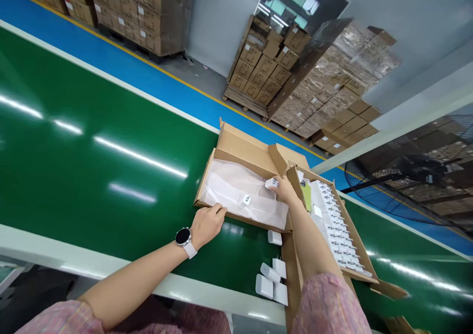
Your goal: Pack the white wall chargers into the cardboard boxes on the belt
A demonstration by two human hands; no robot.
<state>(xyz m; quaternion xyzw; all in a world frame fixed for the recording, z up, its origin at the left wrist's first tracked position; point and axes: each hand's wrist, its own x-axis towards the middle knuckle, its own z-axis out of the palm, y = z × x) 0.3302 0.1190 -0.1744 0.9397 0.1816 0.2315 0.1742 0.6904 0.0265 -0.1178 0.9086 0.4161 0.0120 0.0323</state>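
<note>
Your right hand [284,190] is at the right end of a flat, open brown cardboard carton [244,149] lined with crinkled white plastic film [231,186]. Its fingers [278,182] are closed on a small white plug-in charger [271,183], pinching it just over the film. Your left hand [207,224], with a round black-faced smartwatch [183,236] on its wrist, lies at the carton's near edge. Its fingers [221,211] are together and touch the cardboard, though you cannot tell from this view whether they grip it.

To the right of the carton, a second open brown cardboard box [354,230] holds closely packed rows of white chargers [336,220] beside a yellow-green card [306,197]. Five loose white chargers [280,268] sit just below the carton on the glossy green belt worktop [92,151]. So far, the film carries only one small white piece [247,200], while the loose chargers lie outside both boxes. Beyond the carton stand shrink-wrapped pallets of brown boxes [314,83], and a black fan [402,176] stands off to its right.
</note>
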